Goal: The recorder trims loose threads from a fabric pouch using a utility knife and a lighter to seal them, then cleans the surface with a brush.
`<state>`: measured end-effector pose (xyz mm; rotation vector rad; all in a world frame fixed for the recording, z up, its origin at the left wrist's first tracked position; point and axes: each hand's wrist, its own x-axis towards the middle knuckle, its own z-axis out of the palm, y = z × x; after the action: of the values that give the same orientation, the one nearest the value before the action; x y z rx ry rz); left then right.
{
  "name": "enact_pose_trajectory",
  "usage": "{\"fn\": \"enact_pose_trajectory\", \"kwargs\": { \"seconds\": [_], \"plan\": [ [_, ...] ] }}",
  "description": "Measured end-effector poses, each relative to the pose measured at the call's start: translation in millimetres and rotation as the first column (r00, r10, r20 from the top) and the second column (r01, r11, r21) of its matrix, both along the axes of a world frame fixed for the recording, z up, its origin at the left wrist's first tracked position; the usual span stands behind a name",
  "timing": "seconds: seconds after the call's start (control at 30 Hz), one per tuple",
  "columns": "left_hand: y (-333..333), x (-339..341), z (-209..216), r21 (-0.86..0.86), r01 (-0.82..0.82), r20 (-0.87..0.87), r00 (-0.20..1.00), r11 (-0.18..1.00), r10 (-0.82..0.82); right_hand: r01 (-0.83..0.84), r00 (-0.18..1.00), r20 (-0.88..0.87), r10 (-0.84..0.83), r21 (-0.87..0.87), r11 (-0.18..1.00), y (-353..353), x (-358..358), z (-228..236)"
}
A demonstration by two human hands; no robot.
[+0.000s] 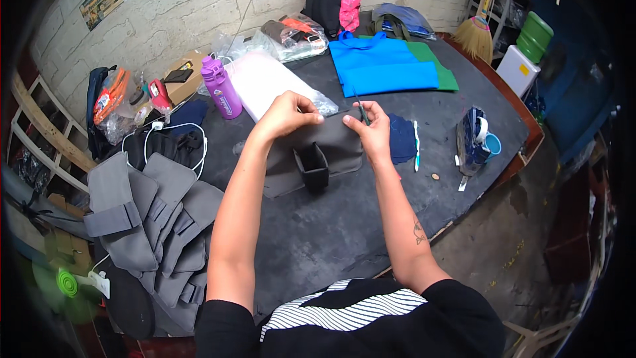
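Note:
A dark grey fabric panel [334, 142] with a black strap loop [313, 167] lies on the dark table [344, 225] in front of me. My left hand [286, 114] pinches the panel's top edge at the left. My right hand [372, 127] holds the same edge at the right and grips a thin green pen-like tool [362, 110] that points up and away. A navy fabric piece [401, 139] lies just right of my right hand.
A stack of grey fabric panels [156, 219] sits at my left. A purple bottle [221, 86], white plastic-wrapped bundle [265, 79], blue and green cloth [387, 63], backpack [331, 0], a pen [417, 146], a dark pouch with tape [476, 142] and a broom [478, 26] stand around.

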<state>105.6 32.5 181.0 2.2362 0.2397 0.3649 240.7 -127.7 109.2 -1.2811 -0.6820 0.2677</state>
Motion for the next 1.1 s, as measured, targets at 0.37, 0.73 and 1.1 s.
{"fn": "enact_pose_trajectory", "kwargs": {
  "seconds": [0.37, 0.73, 1.1],
  "plan": [
    [-10.9, 9.8, -31.5, -0.046, -0.247, 0.28, 0.927, 0.968, 0.25, 0.493, 0.738, 0.57, -0.361, -0.09, 0.866, -28.2, -47.8, 27.7],
    [-20.4, 5.6, -14.1, -0.453, 0.04, 0.299, 0.948, 0.891, 0.11, 0.4, 0.741, 0.641, -0.2, -0.182, 0.898, -28.0, -66.6, 27.2],
    [-4.9, -1.8, -21.7, -0.298, -0.052, 0.06, 0.996, 0.953, 0.073, 0.385, 0.811, 0.55, -0.197, -0.251, 0.888, -32.7, -54.0, 26.9]
  ]
}}
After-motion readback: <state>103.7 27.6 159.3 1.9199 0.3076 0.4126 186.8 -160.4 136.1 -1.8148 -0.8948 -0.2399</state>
